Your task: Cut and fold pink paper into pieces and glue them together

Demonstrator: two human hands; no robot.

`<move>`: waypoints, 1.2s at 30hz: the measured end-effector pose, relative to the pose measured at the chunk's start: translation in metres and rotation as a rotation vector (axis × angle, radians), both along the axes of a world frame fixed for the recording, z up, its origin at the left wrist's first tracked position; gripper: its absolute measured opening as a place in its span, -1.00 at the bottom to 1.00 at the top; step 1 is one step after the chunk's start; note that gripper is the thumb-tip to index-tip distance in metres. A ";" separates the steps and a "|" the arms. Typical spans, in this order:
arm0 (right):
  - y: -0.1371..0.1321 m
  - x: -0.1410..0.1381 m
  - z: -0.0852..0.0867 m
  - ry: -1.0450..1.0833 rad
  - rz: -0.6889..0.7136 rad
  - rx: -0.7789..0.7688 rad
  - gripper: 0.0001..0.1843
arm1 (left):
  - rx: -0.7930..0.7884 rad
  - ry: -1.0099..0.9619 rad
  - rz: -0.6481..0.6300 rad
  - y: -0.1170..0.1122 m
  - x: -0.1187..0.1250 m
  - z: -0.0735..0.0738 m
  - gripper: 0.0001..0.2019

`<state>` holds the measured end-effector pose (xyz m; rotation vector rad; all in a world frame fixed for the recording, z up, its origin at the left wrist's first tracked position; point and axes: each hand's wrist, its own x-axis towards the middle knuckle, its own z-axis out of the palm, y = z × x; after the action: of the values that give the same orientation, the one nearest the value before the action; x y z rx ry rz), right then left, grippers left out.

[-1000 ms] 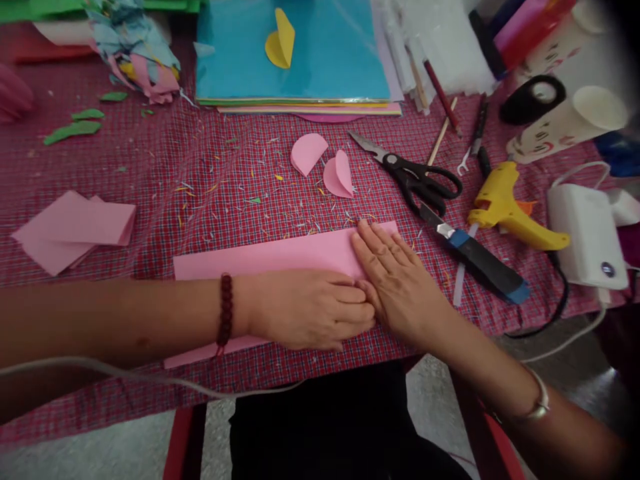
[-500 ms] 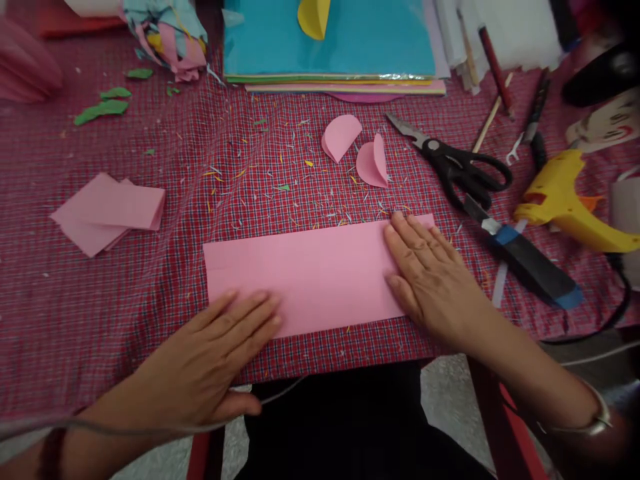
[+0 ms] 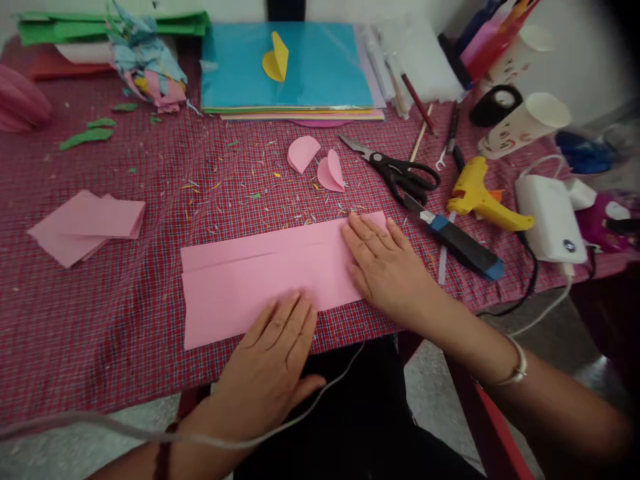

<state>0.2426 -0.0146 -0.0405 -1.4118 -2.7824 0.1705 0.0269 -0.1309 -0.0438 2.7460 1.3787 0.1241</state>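
Note:
A long strip of folded pink paper (image 3: 235, 287) lies near the table's front edge. A lifted layer shows as a dark slit along its upper left part. My left hand (image 3: 277, 350) rests flat with fingers stretched on the strip's lower middle. At the strip's right end, my right hand (image 3: 383, 263) presses flat, its fingers pointing up and to the left. Just beyond the strip sit two folded pink paper circles (image 3: 303, 153). Black-handled scissors (image 3: 395, 167) and a box cutter (image 3: 455, 243) lie to the right of them.
Folded pink paper pieces (image 3: 90, 227) lie at the left. A stack of coloured sheets (image 3: 300, 70) with a folded yellow circle (image 3: 276, 59) is at the back. On the right are a yellow glue gun (image 3: 485, 197), a white device (image 3: 550, 220) and paper cups (image 3: 527, 123).
My left hand has slid rightward along the pink paper toward its middle. A slit between its layers now shows at upper left. The view has shifted, bringing more of the table's right side in.

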 end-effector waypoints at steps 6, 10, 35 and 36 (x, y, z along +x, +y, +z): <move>-0.017 -0.039 0.000 0.114 0.163 -0.044 -0.41 | 0.045 -0.073 0.075 -0.001 0.005 -0.007 -0.44; -0.015 -0.021 -0.003 0.118 0.125 -0.066 -0.40 | 0.050 -0.070 0.036 0.000 -0.003 -0.011 -0.43; -0.013 0.026 0.014 0.221 0.327 -0.111 -0.51 | 0.063 0.138 -0.110 0.048 -0.008 0.031 -0.48; -0.012 0.027 0.016 0.225 0.328 -0.127 -0.51 | 0.071 0.113 -0.094 0.046 -0.014 0.029 -0.49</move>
<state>0.2691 -0.0266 -0.0240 -0.8769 -2.8279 0.4852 0.0127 -0.0845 -0.0143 2.9122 1.2906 0.0137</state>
